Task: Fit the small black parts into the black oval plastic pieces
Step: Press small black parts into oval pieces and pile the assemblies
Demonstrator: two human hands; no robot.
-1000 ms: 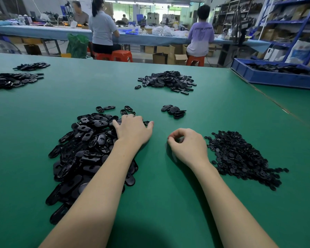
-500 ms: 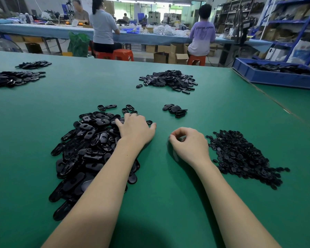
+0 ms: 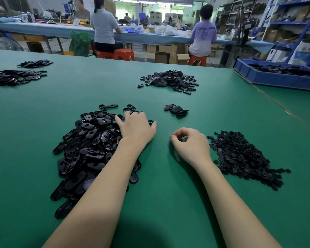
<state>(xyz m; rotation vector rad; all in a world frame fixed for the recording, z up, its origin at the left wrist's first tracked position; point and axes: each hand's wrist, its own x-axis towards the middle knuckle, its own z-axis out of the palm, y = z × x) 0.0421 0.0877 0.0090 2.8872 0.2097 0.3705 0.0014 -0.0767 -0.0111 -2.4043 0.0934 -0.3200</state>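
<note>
A heap of black oval plastic pieces [image 3: 89,149] fills the lower left of the frame on a green table [image 3: 168,203]; the small black parts [image 3: 240,154] lie in a flatter spread at lower right, the two well apart. The left hand [image 3: 137,128] rests palm-down on the upper right edge of the oval heap, fingers spread and fairly straight among the pieces; whether it has hold of one cannot be told. The right hand [image 3: 191,145] sits on bare table just left of the small parts, fingers curled, thumb and forefinger near a pinch; nothing is plainly seen between them. A few oval pieces [image 3: 176,110] lie together above centre, a larger pile [image 3: 170,80] beyond, further piles [image 3: 14,76] at upper left. The likely risk: every part is black on black, so a piece could be picked wrong way up or a small part seated crooked; a sweeping forearm could also scatter the heap. A blue tray [image 3: 276,81] at upper right holds more dark parts, their kind too small to tell.
</note>
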